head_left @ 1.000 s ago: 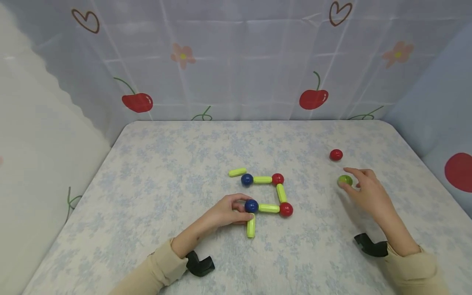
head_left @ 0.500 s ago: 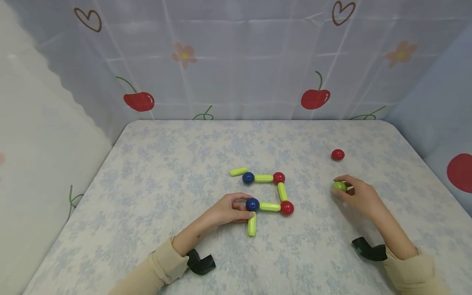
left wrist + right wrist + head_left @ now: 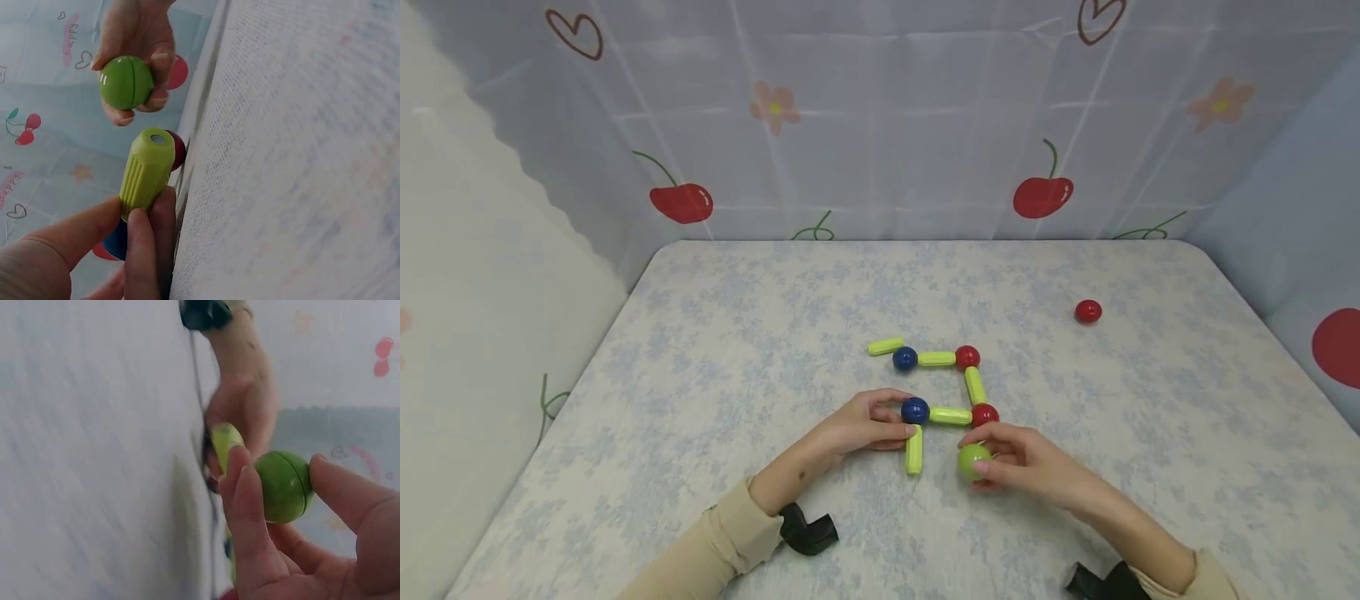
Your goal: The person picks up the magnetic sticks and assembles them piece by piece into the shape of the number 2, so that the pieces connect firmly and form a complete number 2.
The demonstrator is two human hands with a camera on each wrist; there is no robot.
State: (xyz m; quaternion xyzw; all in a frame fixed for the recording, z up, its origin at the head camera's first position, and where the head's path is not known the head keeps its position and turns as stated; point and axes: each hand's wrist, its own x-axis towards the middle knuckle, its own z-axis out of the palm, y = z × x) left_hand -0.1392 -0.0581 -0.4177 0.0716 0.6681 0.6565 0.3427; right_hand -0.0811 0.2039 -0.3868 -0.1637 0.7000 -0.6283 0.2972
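My left hand [image 3: 861, 425] pinches a yellow-green rod [image 3: 913, 454] where it meets a blue ball [image 3: 915, 410]. In the left wrist view that rod [image 3: 148, 172] points up from between thumb and fingers. A green ball [image 3: 970, 460] is held in my right hand [image 3: 1030, 467], between thumb and fingertips, just right of the rod and apart from it. From the blue ball, another rod [image 3: 950, 416] runs right to a red ball [image 3: 985, 415], partly behind the right hand. A third rod [image 3: 975, 386] climbs to a second red ball [image 3: 967, 357].
Farther back, a rod [image 3: 936, 358] joins that red ball to another blue ball [image 3: 906, 359], with a short rod [image 3: 886, 346] at its left. A lone red ball [image 3: 1087, 312] lies at the right of the cloth-covered table [image 3: 737, 333]. Patterned curtains surround the table.
My right hand has closed on the green ball, then carried it left from the table's right side to beside the left hand's rod. The left hand stays in place.
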